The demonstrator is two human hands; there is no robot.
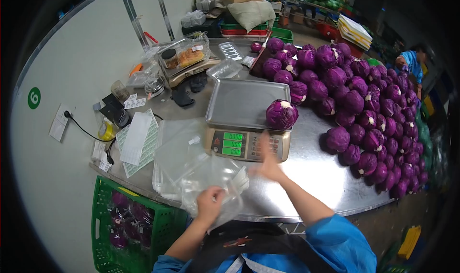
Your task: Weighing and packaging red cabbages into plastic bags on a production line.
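My left hand (210,204) pinches the edge of a clear plastic bag (201,176) at the table's front edge. My right hand (269,163), blurred, is held open with fingers apart, just in front of the digital scale's keypad (267,145). A red cabbage (282,114) rests on the front right corner of the scale's metal tray (244,100). More clear bags (169,150) lie in a stack left of the scale. A large heap of red cabbages (354,100) covers the right part of the steel table.
A green crate (161,233) with bagged red cabbages stands below the table at left. Label sheets (138,140), a tape roll (106,131) and a second scale (190,71) bearing food packs are along the wall. Another person (411,64) is beyond the heap.
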